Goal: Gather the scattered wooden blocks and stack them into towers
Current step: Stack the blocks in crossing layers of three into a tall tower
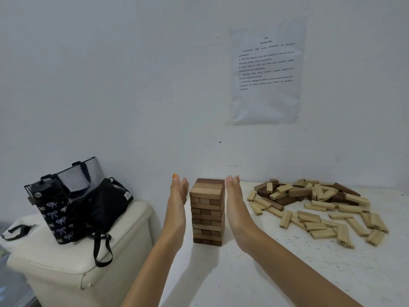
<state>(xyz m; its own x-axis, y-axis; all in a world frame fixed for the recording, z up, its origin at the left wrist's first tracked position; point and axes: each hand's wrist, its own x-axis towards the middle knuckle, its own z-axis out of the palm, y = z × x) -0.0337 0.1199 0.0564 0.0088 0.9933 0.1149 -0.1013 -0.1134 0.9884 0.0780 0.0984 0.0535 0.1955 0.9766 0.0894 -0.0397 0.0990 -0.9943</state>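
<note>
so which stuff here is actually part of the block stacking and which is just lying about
Part of the job: tower, loose blocks, left hand, right hand.

Just lying about: bags, cream stool, wall notice.

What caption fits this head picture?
Two flat hands flank a block tower; loose blocks wait.

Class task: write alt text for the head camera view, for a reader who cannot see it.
Two open hands, left hand and right hand, flank a wooden block tower on a white table. Loose blocks lie scattered to its right; bags sit on a cream seat at left.
</note>
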